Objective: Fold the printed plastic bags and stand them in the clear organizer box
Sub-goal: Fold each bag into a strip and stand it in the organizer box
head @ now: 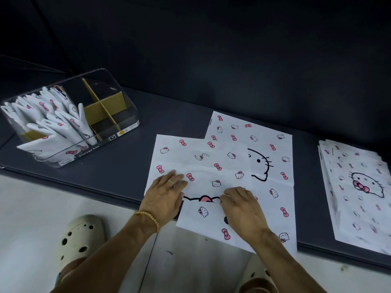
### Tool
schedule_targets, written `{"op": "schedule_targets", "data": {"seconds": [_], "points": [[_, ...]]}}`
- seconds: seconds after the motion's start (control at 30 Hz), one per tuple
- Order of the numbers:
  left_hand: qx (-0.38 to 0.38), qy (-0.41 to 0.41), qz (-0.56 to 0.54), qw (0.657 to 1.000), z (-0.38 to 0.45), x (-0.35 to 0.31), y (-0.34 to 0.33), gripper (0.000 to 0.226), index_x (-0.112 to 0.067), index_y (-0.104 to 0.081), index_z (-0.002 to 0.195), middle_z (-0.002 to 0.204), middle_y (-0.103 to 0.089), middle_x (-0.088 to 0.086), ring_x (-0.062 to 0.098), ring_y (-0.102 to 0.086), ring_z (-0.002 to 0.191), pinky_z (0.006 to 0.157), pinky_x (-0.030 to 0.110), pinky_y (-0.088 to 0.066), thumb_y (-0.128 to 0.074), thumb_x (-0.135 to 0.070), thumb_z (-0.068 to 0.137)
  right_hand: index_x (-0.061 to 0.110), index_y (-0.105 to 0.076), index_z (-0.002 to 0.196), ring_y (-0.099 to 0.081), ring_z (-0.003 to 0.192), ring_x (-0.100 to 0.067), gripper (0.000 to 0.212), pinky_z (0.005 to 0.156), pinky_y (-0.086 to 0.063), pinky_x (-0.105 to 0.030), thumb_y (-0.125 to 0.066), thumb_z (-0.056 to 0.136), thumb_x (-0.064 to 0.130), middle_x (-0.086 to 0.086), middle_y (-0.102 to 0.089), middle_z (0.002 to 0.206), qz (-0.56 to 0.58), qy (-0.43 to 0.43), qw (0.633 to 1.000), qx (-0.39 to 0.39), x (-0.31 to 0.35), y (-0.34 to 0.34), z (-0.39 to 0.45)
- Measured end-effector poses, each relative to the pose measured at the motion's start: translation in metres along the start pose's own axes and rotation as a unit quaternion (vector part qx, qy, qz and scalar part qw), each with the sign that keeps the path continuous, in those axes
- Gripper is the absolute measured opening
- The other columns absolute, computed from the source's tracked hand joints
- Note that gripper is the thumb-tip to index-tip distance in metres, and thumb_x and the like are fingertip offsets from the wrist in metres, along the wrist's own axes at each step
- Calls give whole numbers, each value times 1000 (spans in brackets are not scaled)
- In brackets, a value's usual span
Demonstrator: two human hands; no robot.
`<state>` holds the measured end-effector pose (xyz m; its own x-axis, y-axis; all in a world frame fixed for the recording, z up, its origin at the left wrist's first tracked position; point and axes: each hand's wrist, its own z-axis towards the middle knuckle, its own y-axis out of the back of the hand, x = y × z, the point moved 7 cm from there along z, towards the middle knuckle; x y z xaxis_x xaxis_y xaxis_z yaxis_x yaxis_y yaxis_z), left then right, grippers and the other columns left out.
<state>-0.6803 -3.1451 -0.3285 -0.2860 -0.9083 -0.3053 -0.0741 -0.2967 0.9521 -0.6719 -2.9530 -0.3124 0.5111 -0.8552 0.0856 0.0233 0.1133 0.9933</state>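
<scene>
Mid-task. Nearest: both hands work one bag lying flat at the front edge of the dark surface, its near end hanging over the edge. Left hand lies flat on the bag, fingers spread and straight, pressing it down, not clasping. Right hand has fingertips at the fold line near the bag's middle; looks like it pinches or tucks the edge, but can't tell for sure. This bag is only partly folded.

A second flat bag lies under it, just to the right, unfolded. Further right, a stack of flat bags waits, so plenty is left.

Far left: box holds many folded bags standing in its left part; the right compartments with the dividers look unfilled.
</scene>
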Motion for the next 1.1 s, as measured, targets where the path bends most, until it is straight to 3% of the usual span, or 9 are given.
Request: {"op": "schedule_targets", "data": {"seconds": [0.13,0.3,0.47,0.6,0.63,0.77,0.87,0.97,1.1], "points": [[72,5,20,997,2,5,-10,61,-20,-42,144,155,-32,-2,19,-17,148,119,35,-15,-42,-55,95,11,-64,72,-57,67,-22,49,61,-47,-30,-87,30,12,-2,-59,79,-27,7,1000,15,0,3,4],[90,-7,79,993,6,6,-12,55,-24,-30,150,158,-25,-5,17,-12,149,118,32,-13,-27,-49,102,11,-69,89,-60,79,-25,22,67,-51,-35,-75,73,23,-3,-63,90,19,-19,1000,-13,-3,10,4],[95,-15,81,992,7,9,-8,59,-23,-33,149,157,-28,-6,16,-18,147,118,32,-17,-33,-53,99,14,-66,77,-60,71,-23,47,70,-51,-35,-92,42,29,0,-62,81,-31,-19,996,85,-9,7,8],[72,8,32,997,14,19,9,37,-25,-55,134,142,-46,-6,13,-46,130,104,30,-43,-50,-30,98,21,-64,90,-63,81,-17,2,104,-38,-44,-65,89,20,10,-64,77,-1,-61,998,26,-19,18,20],[76,12,35,996,16,24,14,33,-26,-59,129,137,-49,-6,13,-50,124,98,31,-46,-48,-23,98,22,-62,93,-62,83,-15,9,107,-33,-41,-55,97,24,12,-64,77,46,-87,994,44,-26,17,22],[75,54,-54,994,23,50,35,22,-16,-70,110,116,-66,3,25,-61,104,90,37,-47,-52,-21,98,25,-67,81,-62,73,-6,21,78,-48,-24,-81,77,41,12,-69,76,299,-249,918,81,-69,16,12],[79,67,-149,983,26,56,47,17,-16,-73,99,103,-71,-2,22,-65,91,83,34,-50,-58,-25,96,29,-74,80,-67,71,-7,18,64,-49,-14,-82,78,12,11,-74,77,466,-313,825,66,-83,11,1],[72,121,-260,955,28,66,48,12,-14,-72,85,85,-72,-3,13,-66,81,75,29,-52,-65,-20,92,23,-60,56,-40,41,-3,37,42,-33,-11,-70,90,13,15,-49,45,447,-367,814,58,-97,3,1],[20,233,-300,925,15,98,40,6,-17,-70,83,73,-67,10,21,-58,66,66,30,-48,-69,-17,89,14,-33,65,-36,48,-13,43,48,-32,-22,-60,96,26,7,-35,49,349,-408,842,55,-107,-9,13]]}}
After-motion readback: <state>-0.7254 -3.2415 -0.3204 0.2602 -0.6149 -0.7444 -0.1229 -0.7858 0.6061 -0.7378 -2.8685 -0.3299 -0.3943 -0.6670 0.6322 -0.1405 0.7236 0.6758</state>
